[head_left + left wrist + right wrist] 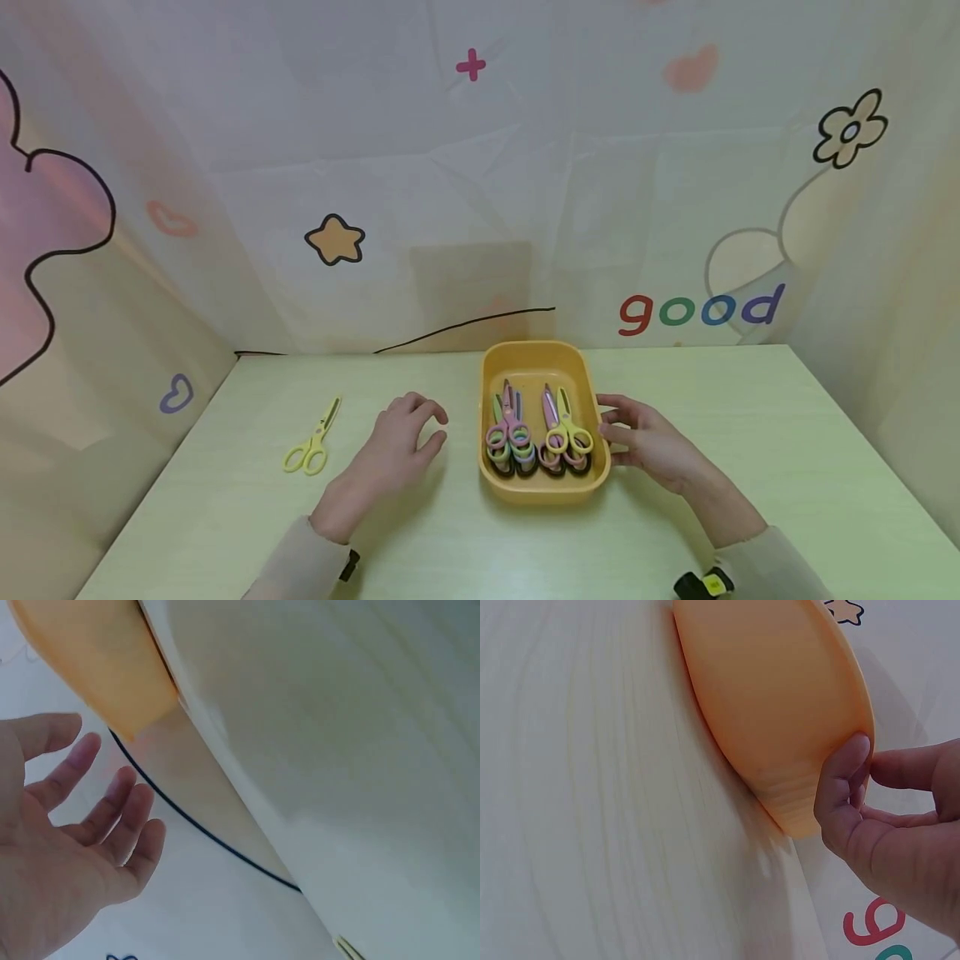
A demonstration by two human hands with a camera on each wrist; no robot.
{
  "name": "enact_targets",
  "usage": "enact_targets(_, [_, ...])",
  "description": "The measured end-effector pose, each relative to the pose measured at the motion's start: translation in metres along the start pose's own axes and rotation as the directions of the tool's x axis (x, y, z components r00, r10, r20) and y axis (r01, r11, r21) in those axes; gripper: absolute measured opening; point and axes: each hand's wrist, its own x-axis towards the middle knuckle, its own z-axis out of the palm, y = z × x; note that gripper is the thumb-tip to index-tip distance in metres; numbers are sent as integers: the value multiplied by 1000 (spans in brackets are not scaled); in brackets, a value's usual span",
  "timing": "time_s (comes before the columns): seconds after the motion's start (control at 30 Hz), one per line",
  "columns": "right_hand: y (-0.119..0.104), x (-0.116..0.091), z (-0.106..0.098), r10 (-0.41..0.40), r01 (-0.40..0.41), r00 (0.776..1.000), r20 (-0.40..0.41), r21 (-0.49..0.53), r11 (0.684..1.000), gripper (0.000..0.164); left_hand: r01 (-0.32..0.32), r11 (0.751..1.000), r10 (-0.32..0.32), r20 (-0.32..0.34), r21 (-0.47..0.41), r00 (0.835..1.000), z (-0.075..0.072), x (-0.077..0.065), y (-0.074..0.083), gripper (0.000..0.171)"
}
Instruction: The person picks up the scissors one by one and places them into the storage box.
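Note:
A yellow plastic tray [532,358] stands on the table, holding several pairs of children's scissors with pink, yellow, green and black handles. My right hand [648,442] is at the tray's right side, its curled fingers and thumb gripping the rim. In the right wrist view, the right hand [889,817] has its fingertips on the edge and outer wall of the tray [772,697]. Left of the tray, my left hand [397,446] hovers with loosely bent fingers, holding nothing. A pair of yellow scissors [315,442] lies further left, apart from the hand.
The pale wooden table [517,550] meets a printed curtain [480,192] at its back edge, with more curtain along both sides. The tray stands near the back edge, close to that curtain.

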Motion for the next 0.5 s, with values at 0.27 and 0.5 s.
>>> enact_targets(0.27, [0, 0, 0, 3, -3, 1000, -2, -1, 1000, 59, 80, 992, -91, 111, 100, 990, -22, -10, -22, 20])
enact_targets(0.5, [1, 1, -1, 4, -4, 1000, -4, -4, 1000, 58, 112, 983, -136, 167, 147, 977, -29, -23, -43, 22])
